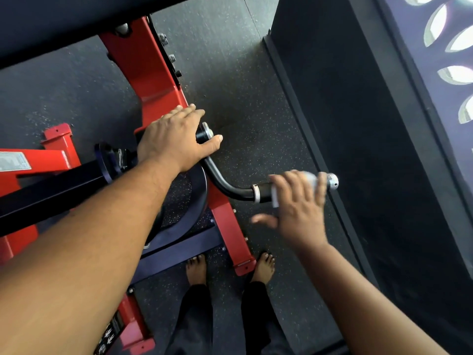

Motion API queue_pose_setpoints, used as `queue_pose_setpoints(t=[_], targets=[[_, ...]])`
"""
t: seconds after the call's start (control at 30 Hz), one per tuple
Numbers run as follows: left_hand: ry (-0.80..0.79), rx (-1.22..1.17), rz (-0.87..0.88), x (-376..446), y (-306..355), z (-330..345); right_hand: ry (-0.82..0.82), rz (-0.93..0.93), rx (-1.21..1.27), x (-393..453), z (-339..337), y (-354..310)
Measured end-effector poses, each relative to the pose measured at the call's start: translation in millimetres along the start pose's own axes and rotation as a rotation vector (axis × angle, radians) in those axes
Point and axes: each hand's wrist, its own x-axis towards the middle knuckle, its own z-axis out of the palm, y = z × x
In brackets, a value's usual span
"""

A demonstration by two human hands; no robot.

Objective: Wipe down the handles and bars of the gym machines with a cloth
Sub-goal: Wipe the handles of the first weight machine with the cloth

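Right hand (298, 208), fingers spread wide, presses the cloth (307, 181), at its 12 o'clock, onto the handle (263, 192); left hand (174, 142) lies flat on the bar (204, 133).

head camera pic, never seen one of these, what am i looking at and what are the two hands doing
This is a single view from a camera worn on a person's head, looking down past both arms to their bare feet on a speckled rubber gym floor.

The red steel frame belongs to a weight machine. A curved black bar sticks out from it and ends in a handle with a metal end cap.

The left hand rests on the bar's upper end with its fingers fairly straight, seemingly to steady it. The right hand presses a white cloth over the handle's grip, wiping it. That hand is blurred, so it is probably moving.

The dark mass on the right is too dim to identify.
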Motion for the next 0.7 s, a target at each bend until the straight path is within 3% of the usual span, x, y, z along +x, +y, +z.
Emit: queue_pose_setpoints(t=[0.1,0.2,0.33,0.43,0.57,0.7], targets=[[0.01,0.006,-0.002,0.1,-0.6,2.8,0.02,0.229,0.033,-5.1,1.4,34.4],[0.018,0.001,0.004,1.3,-0.3,2.7,0.003,0.332,0.096,-1.7,-2.3,10.5],[0.016,0.004,0.006,0.2,-0.8,2.2,-0.01,0.163,0.067,7.5,-7.2,-29.4],[0.013,0.0,0.008,0.6,-0.5,2.2,-0.024,-0.005,-0.015,19.4,-17.0,-8.4],[0.019,-0.003,0.002,-0.6,-0.9,1.2,0.056,0.144,-0.003,22.6,-20.9,46.4],[0.017,0.003,-0.006,0.5,-0.4,1.3,-0.05,0.216,0.023,9.6,-11.8,16.9]])
